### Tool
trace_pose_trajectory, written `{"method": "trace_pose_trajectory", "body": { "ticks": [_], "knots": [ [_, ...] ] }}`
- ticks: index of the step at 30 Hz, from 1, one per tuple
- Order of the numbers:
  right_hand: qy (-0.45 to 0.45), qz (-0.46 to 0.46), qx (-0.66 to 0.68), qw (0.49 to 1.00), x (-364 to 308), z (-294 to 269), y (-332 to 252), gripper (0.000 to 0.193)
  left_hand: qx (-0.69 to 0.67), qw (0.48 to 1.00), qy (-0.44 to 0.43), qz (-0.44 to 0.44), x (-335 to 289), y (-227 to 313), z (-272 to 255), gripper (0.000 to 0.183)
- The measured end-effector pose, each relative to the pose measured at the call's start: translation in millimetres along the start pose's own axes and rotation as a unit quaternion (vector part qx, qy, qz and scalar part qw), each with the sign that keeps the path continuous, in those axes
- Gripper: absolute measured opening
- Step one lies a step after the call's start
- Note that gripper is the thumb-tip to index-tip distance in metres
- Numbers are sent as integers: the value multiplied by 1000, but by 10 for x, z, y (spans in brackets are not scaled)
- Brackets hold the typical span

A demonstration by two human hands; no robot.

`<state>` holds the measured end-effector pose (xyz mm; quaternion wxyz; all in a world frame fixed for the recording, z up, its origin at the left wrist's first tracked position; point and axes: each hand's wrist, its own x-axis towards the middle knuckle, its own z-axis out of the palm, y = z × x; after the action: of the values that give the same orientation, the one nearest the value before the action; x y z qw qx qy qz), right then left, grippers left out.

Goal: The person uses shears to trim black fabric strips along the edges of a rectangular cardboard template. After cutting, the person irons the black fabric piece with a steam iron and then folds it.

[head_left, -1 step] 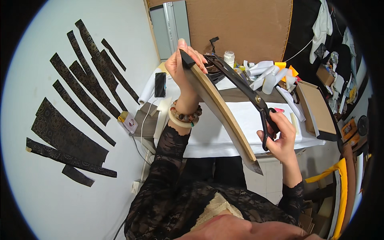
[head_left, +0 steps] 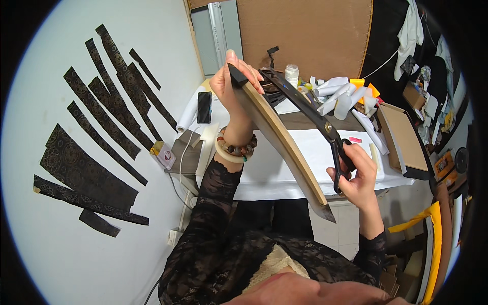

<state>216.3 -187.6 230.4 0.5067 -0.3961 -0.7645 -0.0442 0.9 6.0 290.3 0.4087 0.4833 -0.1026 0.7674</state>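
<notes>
My left hand (head_left: 235, 75) is raised, its fingers closed around the upper end of a long narrow fabric piece (head_left: 274, 120). A tan strip runs along that piece between darker, thin edges, and it slants down to a point at the lower right. My right hand (head_left: 362, 178) has fingers in the black handles of large tailor's shears (head_left: 329, 127). The long blades point up and left, reaching close to the left fingers. They look nearly closed, beside the fabric piece rather than plainly around it.
Dark patterned fabric pieces (head_left: 86, 170) hang on the white wall at left. On the table ahead lie a white sheet (head_left: 305, 147), a phone (head_left: 204, 108), a white jar (head_left: 292, 75) and crumpled paper rolls (head_left: 333, 87). A cardboard box (head_left: 404, 137) stands at right.
</notes>
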Motion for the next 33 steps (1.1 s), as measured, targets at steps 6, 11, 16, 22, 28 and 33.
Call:
{"method": "trace_pose_trajectory", "body": {
  "ticks": [6, 11, 16, 22, 28, 33],
  "knots": [
    [-35, 35, 4, 999, -38, -23, -165, 47, -6, 999, 36, 24, -77, -29, 31, 48],
    [-48, 75, 22, 996, -66, -26, -336, 45, 25, 998, 27, 45, -129, 3, 45, 48],
    [-40, 107, -5, 993, -83, -3, -461, 43, 23, 998, 15, 63, -138, -26, -5, 49],
    [-11, 101, -24, 995, -182, -19, -428, 45, 22, 996, 70, 45, -213, -45, 104, 51],
    [37, 52, -100, 993, -56, -250, -205, 48, 85, 995, 41, 43, -242, -7, 99, 53],
    [-22, -31, -104, 994, 45, -571, -34, 49, 19, 999, 41, 0, -223, 43, 77, 58]
  ]
}}
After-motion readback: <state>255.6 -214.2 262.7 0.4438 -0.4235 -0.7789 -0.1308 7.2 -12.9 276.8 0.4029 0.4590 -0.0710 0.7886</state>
